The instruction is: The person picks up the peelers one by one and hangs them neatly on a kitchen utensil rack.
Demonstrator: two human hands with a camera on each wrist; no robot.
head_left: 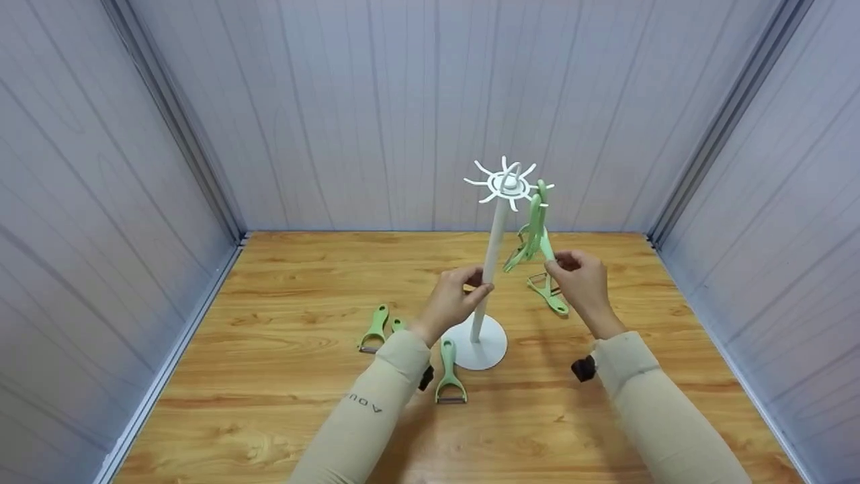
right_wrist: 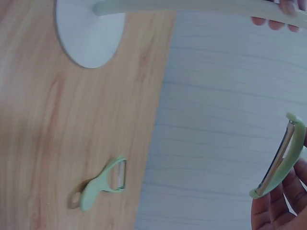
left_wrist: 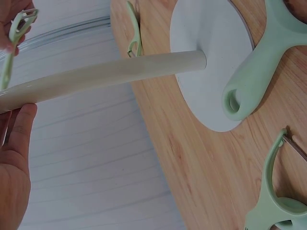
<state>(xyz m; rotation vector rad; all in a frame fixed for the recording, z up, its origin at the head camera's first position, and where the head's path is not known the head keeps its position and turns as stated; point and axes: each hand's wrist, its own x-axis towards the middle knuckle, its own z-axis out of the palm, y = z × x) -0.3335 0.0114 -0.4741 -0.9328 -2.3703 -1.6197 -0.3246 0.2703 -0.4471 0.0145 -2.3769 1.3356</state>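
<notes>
A white stand with a round base and a ring of hooks on top stands on the table, its pole leaning slightly. My left hand grips the pole at mid-height, thumb and fingers around it. My right hand pinches a green peeler by its blade end, the handle pointing up to the hooks. Green peelers hang on the right-hand hooks, overlapping the held one in the head view. The hooks on the left side carry nothing.
On the wooden table one green peeler lies in front of the base. Another peeler lies to the left, beside a peeler partly hidden by my left arm. A further peeler lies to the right. Pale panels enclose the back and sides.
</notes>
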